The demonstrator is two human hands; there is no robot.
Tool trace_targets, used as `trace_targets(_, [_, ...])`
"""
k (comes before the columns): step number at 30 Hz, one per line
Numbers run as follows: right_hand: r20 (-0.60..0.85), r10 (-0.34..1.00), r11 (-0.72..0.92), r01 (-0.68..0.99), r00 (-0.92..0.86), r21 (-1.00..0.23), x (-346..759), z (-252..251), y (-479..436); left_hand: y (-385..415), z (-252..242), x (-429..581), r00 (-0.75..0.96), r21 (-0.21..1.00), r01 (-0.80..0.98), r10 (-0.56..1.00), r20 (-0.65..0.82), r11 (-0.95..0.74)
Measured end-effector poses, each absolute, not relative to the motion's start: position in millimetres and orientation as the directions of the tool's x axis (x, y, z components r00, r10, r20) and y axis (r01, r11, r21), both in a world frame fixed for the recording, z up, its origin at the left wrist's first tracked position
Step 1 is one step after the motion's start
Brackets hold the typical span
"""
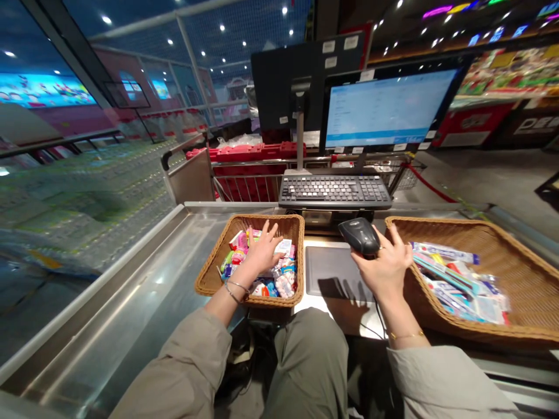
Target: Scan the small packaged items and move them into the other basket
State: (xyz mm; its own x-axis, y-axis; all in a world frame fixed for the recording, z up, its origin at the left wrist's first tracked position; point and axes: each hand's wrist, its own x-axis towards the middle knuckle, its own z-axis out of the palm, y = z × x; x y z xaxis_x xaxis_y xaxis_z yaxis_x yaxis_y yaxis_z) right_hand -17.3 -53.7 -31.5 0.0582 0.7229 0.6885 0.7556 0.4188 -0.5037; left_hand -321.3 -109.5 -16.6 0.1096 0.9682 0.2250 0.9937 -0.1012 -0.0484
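My left hand (263, 251) is over the left wicker basket (205, 276), palm down with its fingers spread above small colourful packaged goods (283, 282). Nothing shows in its grasp. Held in my right hand (388, 265) is a black handheld barcode scanner (360, 234), with its head pointing left, above a grey flat plate (325, 267) set in the counter. Just right of that hand stands a larger wicker basket (528, 291). Long boxes that look like toothpaste (445, 252) and other packs lie inside it.
Behind the grey plate stand a black keyboard (334, 189) and a lit monitor (388, 110). A second monitor (279, 87) faces away. The metal counter (144, 291) stretches to the left, with a shopping cart (253, 180) beyond. A cable hangs under my right hand.
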Motion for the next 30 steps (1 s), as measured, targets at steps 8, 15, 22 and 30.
trace_targets(8, [0.666, 0.743, 0.397, 0.763, 0.058, -0.51, -18, -43, -54, -129, -20, -337, 0.321, 0.081, 0.946, 0.941, -0.105, -0.314])
trace_targets(15, [0.677, 0.734, 0.402, 0.766, 0.057, -0.501, -17, -43, -56, -135, -21, -341, 0.347, 0.168, 0.932, 0.924, -0.162, -0.321])
trace_targets(22, [0.693, 0.718, 0.409, 0.767, 0.063, -0.494, -18, -42, -58, -141, -25, -344, 0.355, 0.103, 0.933, 0.93, -0.101, -0.345])
trace_targets(30, [0.726, 0.686, 0.445, 0.757, 0.056, -0.478, -13, -48, -54, -141, -16, -352, 0.37, -0.007, 0.929, 0.929, -0.004, -0.37])
